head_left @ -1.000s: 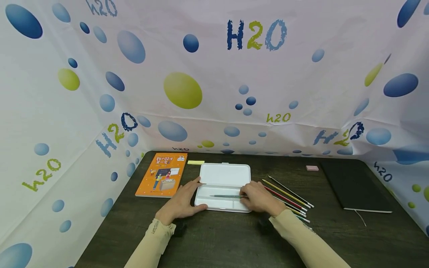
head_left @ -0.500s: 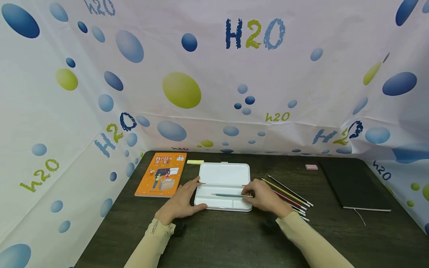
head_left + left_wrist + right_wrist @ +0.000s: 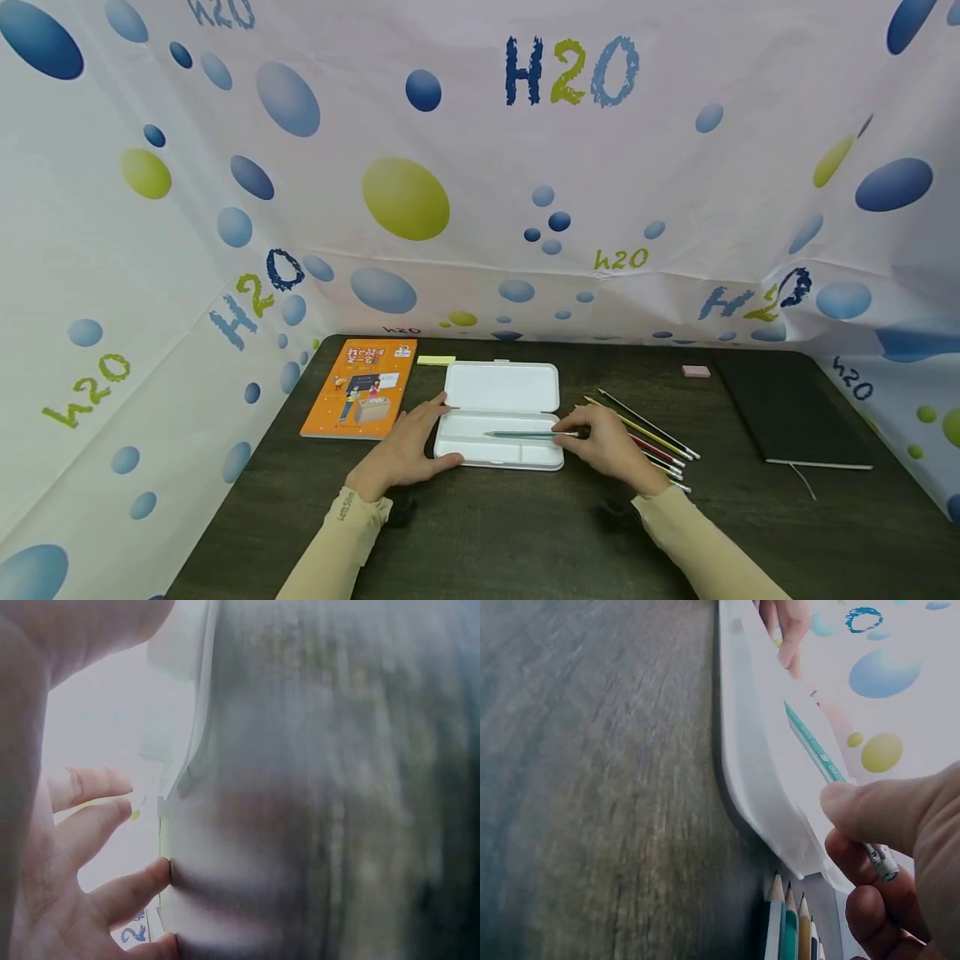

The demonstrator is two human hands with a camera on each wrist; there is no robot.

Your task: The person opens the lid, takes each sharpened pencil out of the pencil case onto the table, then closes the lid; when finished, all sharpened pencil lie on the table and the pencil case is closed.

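A white pencil case (image 3: pixel 480 450) lies open on the dark table, its lid (image 3: pixel 501 387) folded back. My right hand (image 3: pixel 600 437) pinches a green pencil (image 3: pixel 521 434) between thumb and fingers over the case's right end. In the right wrist view the pencil (image 3: pixel 814 742) slants up across the white case (image 3: pixel 742 735), its silver end poking out past the fingers. My left hand (image 3: pixel 405 442) rests at the case's left side with fingers spread, thumb at the near left corner. The left wrist view shows these fingers (image 3: pixel 127 892) extended near the case edge.
Several pencils (image 3: pixel 660 433) lie fanned on the table right of the case. An orange book (image 3: pixel 363 387) is at the left, with a yellow strip (image 3: pixel 437 361) beside it. A pink eraser (image 3: pixel 695 372) and a black notebook (image 3: pixel 795 412) lie at the right.
My right hand has moved right, drawing the green pencil with it; the pencil's tip now sits further right over the case. My left hand stays at the case's left side.
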